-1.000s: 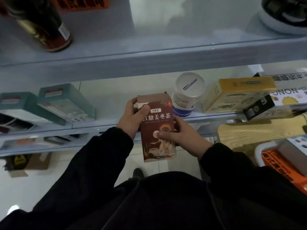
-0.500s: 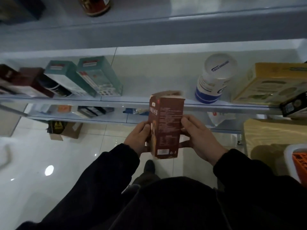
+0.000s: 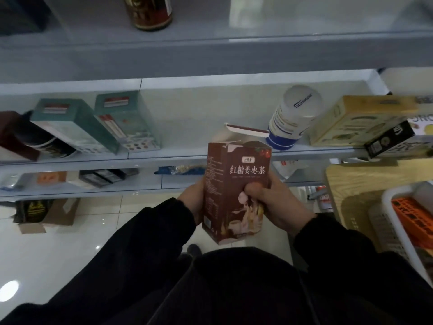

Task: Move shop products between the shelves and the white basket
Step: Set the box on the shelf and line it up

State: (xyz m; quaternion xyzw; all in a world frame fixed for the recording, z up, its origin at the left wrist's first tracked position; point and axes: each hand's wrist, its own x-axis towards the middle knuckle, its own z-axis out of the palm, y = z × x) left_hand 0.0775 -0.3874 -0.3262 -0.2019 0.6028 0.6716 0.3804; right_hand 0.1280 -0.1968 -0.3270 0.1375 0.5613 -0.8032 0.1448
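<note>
A brown tea box [image 3: 236, 184] with Chinese lettering stands upright in front of my chest, its top flap open. My left hand [image 3: 192, 200] holds its left side, fingers hidden behind the box. My right hand [image 3: 274, 202] grips the right side with the thumb across the front. The box is just below the edge of the middle shelf [image 3: 164, 158]. The white basket [image 3: 396, 231] is at the right edge on a wooden table, with an orange packet [image 3: 414, 219] inside.
On the middle shelf stand two teal boxes [image 3: 98, 125], a white jar [image 3: 293, 118] with a blue band, a yellow box [image 3: 360, 120] and a black box [image 3: 389, 139]. A dark bottle [image 3: 150, 12] sits on the top shelf. A cardboard box [image 3: 44, 214] lies on the floor.
Both hands have turned the tea box so its front faces me again after showing its side. The view has shifted left and down along the shelves.
</note>
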